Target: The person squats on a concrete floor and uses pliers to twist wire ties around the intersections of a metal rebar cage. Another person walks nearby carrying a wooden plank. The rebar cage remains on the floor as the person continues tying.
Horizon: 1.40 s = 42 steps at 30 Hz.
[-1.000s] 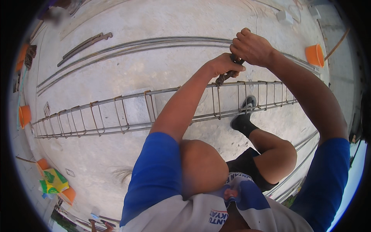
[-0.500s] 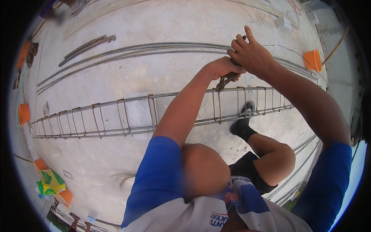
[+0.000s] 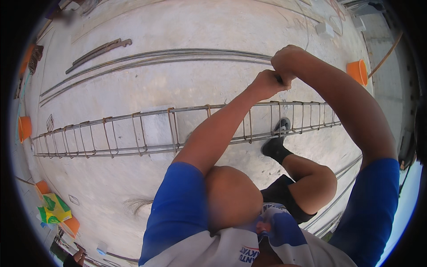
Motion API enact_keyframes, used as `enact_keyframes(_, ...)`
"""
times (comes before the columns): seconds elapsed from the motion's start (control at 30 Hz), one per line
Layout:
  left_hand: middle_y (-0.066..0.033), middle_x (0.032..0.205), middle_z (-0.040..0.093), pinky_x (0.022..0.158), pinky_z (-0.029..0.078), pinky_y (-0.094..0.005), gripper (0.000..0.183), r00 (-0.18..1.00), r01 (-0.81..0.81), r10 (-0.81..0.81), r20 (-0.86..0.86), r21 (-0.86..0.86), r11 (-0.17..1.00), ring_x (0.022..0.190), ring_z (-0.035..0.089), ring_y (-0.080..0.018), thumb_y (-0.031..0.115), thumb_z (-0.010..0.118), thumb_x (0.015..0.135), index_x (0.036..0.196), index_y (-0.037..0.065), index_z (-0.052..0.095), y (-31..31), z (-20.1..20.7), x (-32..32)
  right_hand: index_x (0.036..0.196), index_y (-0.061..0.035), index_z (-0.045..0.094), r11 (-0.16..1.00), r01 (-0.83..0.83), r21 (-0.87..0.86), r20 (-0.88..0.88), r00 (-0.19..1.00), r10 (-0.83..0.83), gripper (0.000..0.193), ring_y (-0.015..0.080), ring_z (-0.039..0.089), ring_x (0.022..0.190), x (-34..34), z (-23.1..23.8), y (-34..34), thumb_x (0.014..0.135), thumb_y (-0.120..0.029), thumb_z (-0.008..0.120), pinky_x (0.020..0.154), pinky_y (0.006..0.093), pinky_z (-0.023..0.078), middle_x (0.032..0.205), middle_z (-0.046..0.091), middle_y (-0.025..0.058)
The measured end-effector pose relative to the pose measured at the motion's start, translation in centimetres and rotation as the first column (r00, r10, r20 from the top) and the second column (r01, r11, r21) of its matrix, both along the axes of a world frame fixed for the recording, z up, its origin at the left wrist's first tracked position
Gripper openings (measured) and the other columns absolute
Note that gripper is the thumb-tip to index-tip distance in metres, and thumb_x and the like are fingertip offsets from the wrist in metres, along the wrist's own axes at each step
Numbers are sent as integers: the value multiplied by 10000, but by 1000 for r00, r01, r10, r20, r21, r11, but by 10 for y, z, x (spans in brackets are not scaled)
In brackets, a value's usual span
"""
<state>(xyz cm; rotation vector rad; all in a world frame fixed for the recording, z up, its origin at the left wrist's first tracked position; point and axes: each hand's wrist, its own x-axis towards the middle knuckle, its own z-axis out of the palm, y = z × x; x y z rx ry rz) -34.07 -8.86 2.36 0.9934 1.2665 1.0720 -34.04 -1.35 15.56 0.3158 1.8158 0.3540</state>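
My left hand (image 3: 268,84) is closed, with a small dark part of a tool showing at its thumb side. It appears to be the rusty pincers seen in the earlier head frame, now mostly hidden by the fist. My right hand (image 3: 286,60) is bent at the wrist just above and touching the left; its fingers are turned away and hidden. Below both hands, a long rebar cage (image 3: 155,112) with square stirrups (image 3: 171,127) runs across the concrete floor. My shoe (image 3: 281,126) shows behind the cage's bars.
Loose steel bars (image 3: 178,52) lie beyond the cage, and short rusty metal pieces (image 3: 100,52) lie at far left. An orange bucket (image 3: 357,72) stands at right. At left are another orange bucket (image 3: 24,129) and a green-yellow sack (image 3: 54,209).
Both hands have drawn together and the right wrist has bent, hiding its fingers. The pincers have lifted off the cage's upper bar, and their jaws no longer show.
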Motion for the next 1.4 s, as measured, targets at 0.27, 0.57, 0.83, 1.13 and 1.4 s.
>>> enact_keyframes(0.27, -57, 864, 650, 773, 473, -353, 311, 928, 337, -332, 167, 2, 942, 809, 600, -175, 246, 716, 762, 978, 41, 628, 11, -8, -22, 983, -125, 646, 798, -564, 213, -590, 576, 565, 232, 211, 581, 979, 76, -12, 10, 777, -228, 677, 988, 407, 378, 897, 626, 25)
enact_keyframes(0.57, -200, 968, 650, 813, 501, -457, 299, 858, -286, 357, -370, 233, 929, 913, 630, -385, 119, 597, 804, 1066, 10, 503, -9, -24, 32, 854, -80, 670, 816, -526, 241, -391, 717, 577, 128, 204, 622, 843, 58, -18, -16, 843, -169, 580, 791, 373, 470, 838, 659, 55)
enact_keyframes(0.83, -216, 898, 676, 791, 514, -469, 254, 894, -96, 129, -429, 97, 991, 861, 652, -388, 136, 547, 806, 1041, 41, 566, -1, -11, 29, 819, -80, 685, 890, -393, 229, -444, 772, 455, 110, 217, 658, 788, 81, -28, -3, 794, -156, 608, 712, 368, 509, 800, 680, 77)
enact_keyframes(1.13, -182, 989, 675, 822, 508, -401, 524, 979, 139, -126, -159, 78, 987, 926, 651, -308, 414, 715, 785, 1107, 12, 613, -15, -2, 4, 825, 11, 662, 946, 298, -130, 37, 954, -296, 208, 205, 663, 617, 53, -2, -2, 779, -185, 717, 581, 361, 546, 694, 661, 117)
enact_keyframes(1.4, -137, 972, 648, 759, 507, -333, 563, 969, -240, 231, -91, -100, 966, 912, 604, -200, 435, 673, 836, 1106, -52, 592, -70, 58, -90, 891, 25, 595, 460, 770, -443, -210, 409, -888, 296, 170, 634, 586, 132, 57, -1, 862, -267, 632, 512, 279, 514, 707, 622, 95)
